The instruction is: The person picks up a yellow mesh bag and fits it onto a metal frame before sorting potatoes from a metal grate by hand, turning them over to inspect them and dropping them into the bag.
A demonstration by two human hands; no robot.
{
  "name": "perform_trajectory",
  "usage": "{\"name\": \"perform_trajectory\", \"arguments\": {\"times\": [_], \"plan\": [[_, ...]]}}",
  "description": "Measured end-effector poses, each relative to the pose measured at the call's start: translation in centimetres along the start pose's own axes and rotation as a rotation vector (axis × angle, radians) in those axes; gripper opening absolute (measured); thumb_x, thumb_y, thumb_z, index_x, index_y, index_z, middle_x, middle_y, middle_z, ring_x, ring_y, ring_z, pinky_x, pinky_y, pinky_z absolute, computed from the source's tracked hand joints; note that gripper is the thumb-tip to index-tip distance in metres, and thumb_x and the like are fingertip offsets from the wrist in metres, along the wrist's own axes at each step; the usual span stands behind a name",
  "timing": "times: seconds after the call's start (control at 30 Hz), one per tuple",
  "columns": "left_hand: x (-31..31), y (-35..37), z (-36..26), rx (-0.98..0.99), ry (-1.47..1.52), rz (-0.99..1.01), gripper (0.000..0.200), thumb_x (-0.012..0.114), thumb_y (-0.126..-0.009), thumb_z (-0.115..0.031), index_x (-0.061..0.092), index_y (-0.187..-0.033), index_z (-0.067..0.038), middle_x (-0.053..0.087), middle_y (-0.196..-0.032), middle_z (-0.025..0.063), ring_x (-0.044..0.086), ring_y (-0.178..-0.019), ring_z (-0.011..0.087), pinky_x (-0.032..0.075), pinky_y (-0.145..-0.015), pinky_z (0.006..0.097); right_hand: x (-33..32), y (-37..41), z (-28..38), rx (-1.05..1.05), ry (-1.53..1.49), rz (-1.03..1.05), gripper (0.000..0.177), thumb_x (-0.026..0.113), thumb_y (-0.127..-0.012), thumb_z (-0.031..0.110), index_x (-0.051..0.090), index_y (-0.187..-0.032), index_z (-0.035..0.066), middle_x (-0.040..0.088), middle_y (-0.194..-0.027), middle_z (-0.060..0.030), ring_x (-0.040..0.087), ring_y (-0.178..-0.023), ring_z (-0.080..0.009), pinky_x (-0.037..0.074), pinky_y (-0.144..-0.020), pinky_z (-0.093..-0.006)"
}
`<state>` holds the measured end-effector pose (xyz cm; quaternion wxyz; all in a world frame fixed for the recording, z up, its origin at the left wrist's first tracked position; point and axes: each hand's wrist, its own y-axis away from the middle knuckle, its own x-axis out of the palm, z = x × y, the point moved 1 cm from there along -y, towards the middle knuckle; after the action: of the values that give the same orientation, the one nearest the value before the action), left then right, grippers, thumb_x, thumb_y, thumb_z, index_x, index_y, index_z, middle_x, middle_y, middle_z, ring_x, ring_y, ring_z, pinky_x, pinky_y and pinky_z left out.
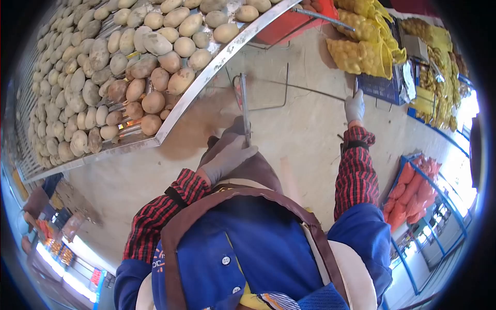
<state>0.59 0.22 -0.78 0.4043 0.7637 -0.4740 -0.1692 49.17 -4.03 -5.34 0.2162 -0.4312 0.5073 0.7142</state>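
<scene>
My left hand (232, 156), in a grey glove, is closed around the lower end of an upright metal rod (245, 106) in front of my body. My right hand (355, 108), also gloved, reaches forward to the right and is closed on another metal rod (356, 87), of which a short end sticks out above the fist. Between the hands, a thin wire frame (285, 85) with a bent U-shaped foot stands on the floor. How the rods join it is hard to make out.
At the left, a metal-edged sorting table (194, 77) bears many potatoes (153, 102). A red container (297, 26) is at the top. Yellow net sacks (356, 57) rest by a blue crate (382, 87). Red sacks (412, 191) lean in a blue rack (439, 199). Another person (39, 204) is far left.
</scene>
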Motion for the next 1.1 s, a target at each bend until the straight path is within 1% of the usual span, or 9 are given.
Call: {"name": "perform_trajectory", "arguments": {"times": [0.1, 0.13, 0.23, 0.43, 0.57, 0.77, 0.87, 0.97, 1.1], "plan": [[-4.3, 1.4, -1.9, 0.169, -0.302, -0.105, 0.035, 0.066, -0.094, -0.024, 0.063, -0.124, -0.005, 0.065, -0.109, 0.0115, 0.062, -0.101, 0.0277, 0.050, -0.092, 0.0362, 2.2, 4.1, 5.7, -0.316, 0.044, -0.658, 0.067, 0.074, -0.080, 0.020, 0.049, -0.141, 0.007, 0.055, -0.137, -0.0205, 0.051, -0.126, -0.0426, 0.042, -0.105, -0.0501], [-4.4, 3.2, -2.9, 0.365, -0.401, -0.292, 0.034, 0.066, -0.093, -0.022, 0.063, -0.123, -0.004, 0.065, -0.109, 0.0121, 0.063, -0.101, 0.0287, 0.050, -0.091, 0.0370, 2.3, 5.9, 5.5, -0.431, 0.075, -0.818, 0.066, 0.074, -0.081, 0.020, 0.049, -0.141, 0.007, 0.056, -0.135, -0.0204, 0.052, -0.125, -0.0427, 0.043, -0.103, -0.0511], [-7.8, 8.1, -7.8, 0.876, -0.570, -0.644, 0.034, 0.065, -0.091, -0.016, 0.063, -0.120, 0.001, 0.066, -0.112, 0.0143, 0.064, -0.104, 0.0308, 0.050, -0.095, 0.0398, 5.9, 11.7, 5.0, -0.554, -0.057, -0.840, 0.060, 0.073, -0.081, 0.019, 0.054, -0.137, 0.007, 0.060, -0.129, -0.0213, 0.055, -0.120, -0.0413, 0.045, -0.102, -0.0500], [-16.4, 12.1, -1.3, 0.767, -1.017, -0.831, 0.051, 0.067, -0.089, -0.018, 0.056, -0.135, 0.001, 0.053, -0.139, 0.0232, 0.048, -0.131, 0.0405, 0.037, -0.111, 0.0494, 27.2, 24.1, -2.7, -0.208, -0.450, 0.158, 0.029, 0.067, -0.090, 0.025, 0.072, -0.109, 0.004, 0.073, -0.105, -0.0222, 0.070, -0.104, -0.0362, 0.055, -0.090, -0.0413], [-18.7, 16.1, 3.8, 0.775, -1.157, -0.786, 0.061, 0.069, -0.088, -0.025, 0.052, -0.140, 0.002, 0.047, -0.145, 0.0251, 0.043, -0.137, 0.0436, 0.033, -0.114, 0.0554, 38.8, 31.1, -4.2, -0.101, -0.538, 0.489, 0.028, 0.065, -0.090, 0.025, 0.073, -0.108, 0.005, 0.073, -0.106, -0.0224, 0.070, -0.105, -0.0359, 0.054, -0.090, -0.0414], [-22.7, 18.7, 9.7, 0.631, -1.539, -1.094, 0.056, 0.066, -0.091, -0.024, 0.054, -0.138, 0.004, 0.055, -0.140, 0.0212, 0.045, -0.136, 0.0421, 0.034, -0.115, 0.0535, 52.7, 26.1, 1.0, -0.192, -0.336, 0.596, 0.033, 0.062, -0.086, 0.027, 0.074, -0.109, 0.007, 0.072, -0.108, -0.0234, 0.068, -0.107, -0.0402, 0.053, -0.094, -0.0440], [-25.0, 18.9, 14.6, 0.533, -1.564, -1.349, 0.054, 0.067, -0.093, -0.026, 0.055, -0.136, 0.005, 0.059, -0.136, 0.0190, 0.052, -0.130, 0.0382, 0.040, -0.111, 0.0492, 59.1, 19.0, 4.9, -0.221, -0.270, 0.442, 0.031, 0.063, -0.087, 0.026, 0.073, -0.109, 0.006, 0.073, -0.105, -0.0220, 0.069, -0.106, -0.0373, 0.054, -0.092, -0.0419], [-25.8, 18.0, 16.6, 0.641, -1.366, -1.589, 0.048, 0.063, -0.096, -0.024, 0.056, -0.133, 0.005, 0.061, -0.131, 0.0167, 0.055, -0.123, 0.0317, 0.043, -0.103, 0.0424, 61.8, 11.6, 9.1, -0.257, -0.267, 0.391, 0.038, 0.062, -0.084, 0.026, 0.072, -0.115, 0.007, 0.070, -0.117, -0.0236, 0.065, -0.116, -0.0393, 0.051, -0.099, -0.0442], [-25.4, 17.3, 16.6, 0.800, -1.496, -1.745, 0.043, 0.057, -0.099, -0.027, 0.055, -0.129, 0.003, 0.059, -0.126, 0.0149, 0.055, -0.118, 0.0292, 0.044, -0.102, 0.0410, 64.7, 2.7, 12.5, -0.264, -0.203, 0.202, 0.042, 0.063, -0.085, 0.027, 0.069, -0.123, 0.009, 0.068, -0.126, -0.0214, 0.063, -0.121, -0.0369, 0.050, -0.102, -0.0440]]}}
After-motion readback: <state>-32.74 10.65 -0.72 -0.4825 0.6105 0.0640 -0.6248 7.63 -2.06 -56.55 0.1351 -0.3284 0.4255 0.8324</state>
